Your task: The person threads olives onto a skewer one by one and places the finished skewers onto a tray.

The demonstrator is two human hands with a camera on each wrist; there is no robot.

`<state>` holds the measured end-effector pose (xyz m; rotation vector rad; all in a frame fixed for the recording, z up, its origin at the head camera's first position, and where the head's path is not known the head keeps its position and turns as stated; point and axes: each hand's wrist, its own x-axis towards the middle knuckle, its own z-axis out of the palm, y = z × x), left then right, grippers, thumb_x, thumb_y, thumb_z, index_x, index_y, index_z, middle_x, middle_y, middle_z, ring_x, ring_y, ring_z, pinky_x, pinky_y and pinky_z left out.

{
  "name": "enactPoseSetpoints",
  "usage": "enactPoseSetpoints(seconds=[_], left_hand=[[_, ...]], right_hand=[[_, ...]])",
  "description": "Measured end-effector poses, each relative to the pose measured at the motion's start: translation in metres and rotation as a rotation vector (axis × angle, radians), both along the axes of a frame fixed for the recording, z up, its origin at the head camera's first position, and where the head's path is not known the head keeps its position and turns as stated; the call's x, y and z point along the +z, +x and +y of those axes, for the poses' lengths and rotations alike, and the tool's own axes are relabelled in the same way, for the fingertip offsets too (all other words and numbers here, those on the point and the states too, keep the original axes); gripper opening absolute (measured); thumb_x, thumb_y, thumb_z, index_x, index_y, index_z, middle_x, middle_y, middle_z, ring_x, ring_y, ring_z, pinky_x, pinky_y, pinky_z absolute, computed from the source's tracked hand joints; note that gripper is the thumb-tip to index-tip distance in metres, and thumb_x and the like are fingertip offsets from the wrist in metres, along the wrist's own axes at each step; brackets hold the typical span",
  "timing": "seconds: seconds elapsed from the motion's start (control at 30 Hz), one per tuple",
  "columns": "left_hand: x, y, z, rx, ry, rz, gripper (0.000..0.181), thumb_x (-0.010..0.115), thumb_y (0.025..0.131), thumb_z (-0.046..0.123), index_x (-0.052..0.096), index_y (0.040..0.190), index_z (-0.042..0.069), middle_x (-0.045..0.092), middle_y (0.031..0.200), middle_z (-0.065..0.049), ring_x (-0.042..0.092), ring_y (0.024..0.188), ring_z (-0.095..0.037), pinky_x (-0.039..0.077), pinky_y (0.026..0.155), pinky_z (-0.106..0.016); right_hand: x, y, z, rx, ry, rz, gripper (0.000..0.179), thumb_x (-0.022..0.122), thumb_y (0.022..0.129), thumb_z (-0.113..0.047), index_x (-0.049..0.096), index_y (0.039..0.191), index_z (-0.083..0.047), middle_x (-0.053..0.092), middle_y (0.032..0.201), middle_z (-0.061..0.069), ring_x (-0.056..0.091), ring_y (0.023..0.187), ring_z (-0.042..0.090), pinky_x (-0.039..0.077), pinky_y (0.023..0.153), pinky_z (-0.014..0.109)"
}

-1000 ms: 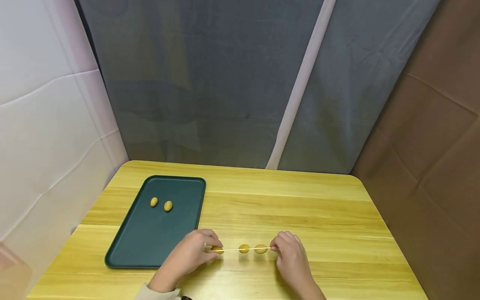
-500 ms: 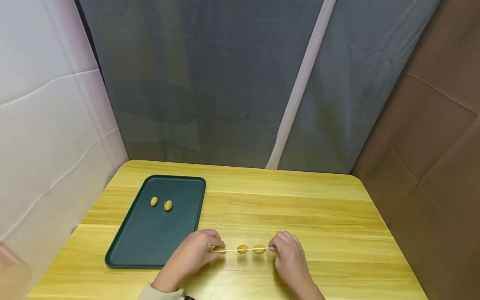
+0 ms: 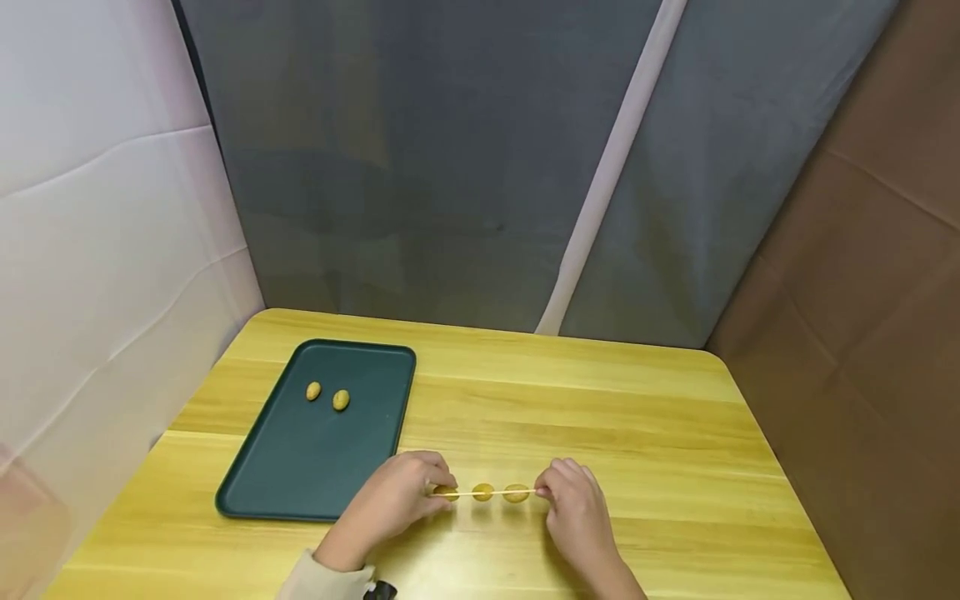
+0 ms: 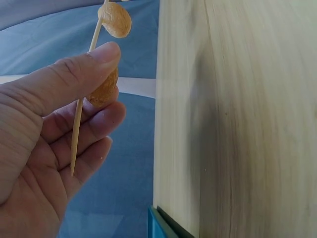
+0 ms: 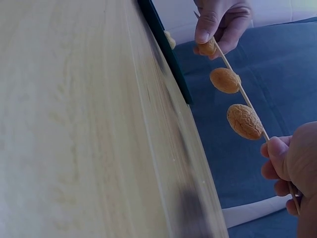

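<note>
Between my two hands a thin wooden skewer (image 3: 465,493) is held level over the table, threaded through small wrinkled potatoes. My left hand (image 3: 393,498) pinches the leftmost potato (image 4: 105,90) between thumb and fingers; the skewer's pointed end sticks out past the thumb, along the palm. Around the skewer's other end curl the fingers of my right hand (image 3: 581,512). Nearest to that hand is a larger potato (image 5: 245,121), and a middle potato (image 5: 225,80) sits apart from it, with bare skewer between them.
A dark green tray (image 3: 300,475) lies on the left of the wooden table (image 3: 660,433), close to my left hand. Two loose potatoes, one smaller (image 3: 313,391) and one larger (image 3: 341,400), rest near its far end. Grey, white and brown cloth hangs around the table.
The left hand and its potato have moved slightly right, narrowing the gap to the middle potato. The right hand and the other potatoes have shifted a little left. The head view has tilted slightly.
</note>
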<state>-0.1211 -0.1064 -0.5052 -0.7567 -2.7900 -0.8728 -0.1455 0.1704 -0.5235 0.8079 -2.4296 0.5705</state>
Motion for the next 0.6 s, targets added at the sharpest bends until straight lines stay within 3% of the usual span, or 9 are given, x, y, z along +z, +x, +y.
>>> enactPoseSetpoints(seconds=[0.4,0.6], left_hand=[[0.003,-0.002,0.010,-0.027,0.017,-0.036,0.016,0.088,0.079,0.011,0.082,0.095,0.012,0.070,0.091,0.009,0.063,0.078,-0.003,0.053,0.069,-0.023],[0.003,-0.001,0.010,0.002,0.011,-0.027,0.016,0.088,0.079,0.014,0.082,0.094,0.015,0.068,0.089,0.012,0.063,0.078,-0.004,0.053,0.069,-0.024]], right_hand=[[-0.002,0.006,0.003,-0.038,-0.015,-0.017,0.023,0.087,0.067,-0.004,0.066,0.072,-0.013,0.057,0.070,-0.010,0.051,0.069,0.005,0.040,0.062,0.021],[-0.003,0.000,0.000,-0.014,-0.014,-0.028,0.022,0.085,0.070,-0.002,0.067,0.074,-0.014,0.057,0.072,-0.011,0.051,0.069,0.006,0.041,0.064,0.022]])
